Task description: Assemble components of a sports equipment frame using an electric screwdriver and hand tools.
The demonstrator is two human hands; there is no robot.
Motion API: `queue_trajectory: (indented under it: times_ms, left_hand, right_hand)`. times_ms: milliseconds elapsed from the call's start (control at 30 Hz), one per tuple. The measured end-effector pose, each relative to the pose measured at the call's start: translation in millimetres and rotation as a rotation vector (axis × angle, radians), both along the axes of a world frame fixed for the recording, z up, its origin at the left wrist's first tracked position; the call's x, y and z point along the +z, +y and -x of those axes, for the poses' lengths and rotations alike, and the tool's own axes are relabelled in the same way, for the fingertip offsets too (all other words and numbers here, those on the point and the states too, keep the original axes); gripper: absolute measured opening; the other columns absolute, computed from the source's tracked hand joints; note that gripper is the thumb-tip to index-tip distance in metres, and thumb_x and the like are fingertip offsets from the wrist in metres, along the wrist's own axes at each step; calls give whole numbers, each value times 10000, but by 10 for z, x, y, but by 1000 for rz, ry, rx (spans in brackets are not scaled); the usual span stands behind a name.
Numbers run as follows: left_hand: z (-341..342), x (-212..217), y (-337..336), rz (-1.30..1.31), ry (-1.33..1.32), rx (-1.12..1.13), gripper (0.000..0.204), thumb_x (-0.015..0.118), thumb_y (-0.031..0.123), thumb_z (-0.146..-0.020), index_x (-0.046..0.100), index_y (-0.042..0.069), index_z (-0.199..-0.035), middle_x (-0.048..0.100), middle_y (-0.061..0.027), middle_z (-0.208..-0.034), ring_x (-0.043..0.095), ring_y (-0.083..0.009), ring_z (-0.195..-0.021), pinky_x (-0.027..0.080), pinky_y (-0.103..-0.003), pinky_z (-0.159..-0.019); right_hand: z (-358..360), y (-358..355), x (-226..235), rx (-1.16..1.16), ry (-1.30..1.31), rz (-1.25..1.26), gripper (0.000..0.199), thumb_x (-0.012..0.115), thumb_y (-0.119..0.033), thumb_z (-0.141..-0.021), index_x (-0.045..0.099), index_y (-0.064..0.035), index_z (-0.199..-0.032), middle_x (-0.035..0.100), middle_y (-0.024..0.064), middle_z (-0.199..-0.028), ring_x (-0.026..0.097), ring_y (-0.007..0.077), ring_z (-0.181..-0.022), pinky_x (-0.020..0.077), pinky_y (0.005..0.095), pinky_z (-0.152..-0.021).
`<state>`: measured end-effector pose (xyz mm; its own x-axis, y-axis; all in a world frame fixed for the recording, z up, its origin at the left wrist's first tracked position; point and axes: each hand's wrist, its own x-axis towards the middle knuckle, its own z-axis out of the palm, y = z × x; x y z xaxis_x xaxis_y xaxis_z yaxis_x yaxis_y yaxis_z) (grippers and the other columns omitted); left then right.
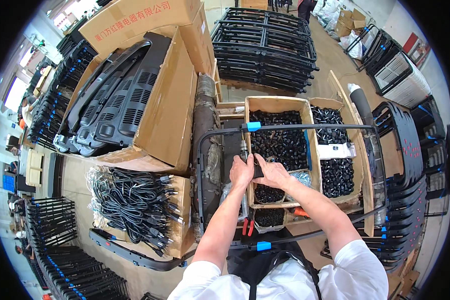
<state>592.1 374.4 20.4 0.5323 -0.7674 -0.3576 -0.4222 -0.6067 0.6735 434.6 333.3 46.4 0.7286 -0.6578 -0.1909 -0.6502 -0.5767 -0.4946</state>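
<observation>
My left hand (242, 171) and my right hand (272, 173) meet in front of me with fingers curled around a small black part (258, 171). Its exact kind is mostly hidden by the fingers. A slim metal tool (244, 146) stands just beyond the left hand. Around both hands lies a black tubular frame (330, 127) with blue clips, resting across the work surface. Directly beyond and right of the right hand, a wooden box (280, 100) holds heaps of black plastic pieces (280, 137). Below the left hand, a tool with red handles (248, 226) hangs near the frame's lower bar.
At left stands a large carton (170, 110) filled with black plastic housings (116, 100). Bundled black power cords (135, 205) lie on cardboard below it. Black frames are stacked at the back (262, 45) and right (407, 215). A wooden board (367, 200) edges the parts box.
</observation>
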Motion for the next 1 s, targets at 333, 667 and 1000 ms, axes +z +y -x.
queue_trajectory:
  times_ms: [333,667,1000]
  left_hand:
    - [-22,-16,-54,-36,30,26,756,605,623,-978,533,-53,-1309,707,-326,-1219,681,-503,-1168,527,-555,-1003]
    - [-108,15,19,-56,39,43,838,733,693,-833,660,-47,-1219,728,-306,-1214,695,-437,-1200,530,-482,-1033]
    - [-84,118,120,-64,-103,-59,795,678,707,-852,691,-18,-1178,743,-291,-1181,705,-454,-1156,541,-513,-994]
  right_hand:
    - [-49,99,-54,4,-133,36,564,845,-206,-826,556,0,-1264,519,176,-1343,614,398,-1223,545,481,-990]
    - [-12,222,-14,-13,-164,59,599,837,-200,-831,553,1,-1318,519,181,-1297,631,414,-1185,538,511,-994]
    - [39,332,-22,-9,-118,69,586,833,-210,-826,556,-10,-1303,521,196,-1286,640,424,-1150,555,515,-956]
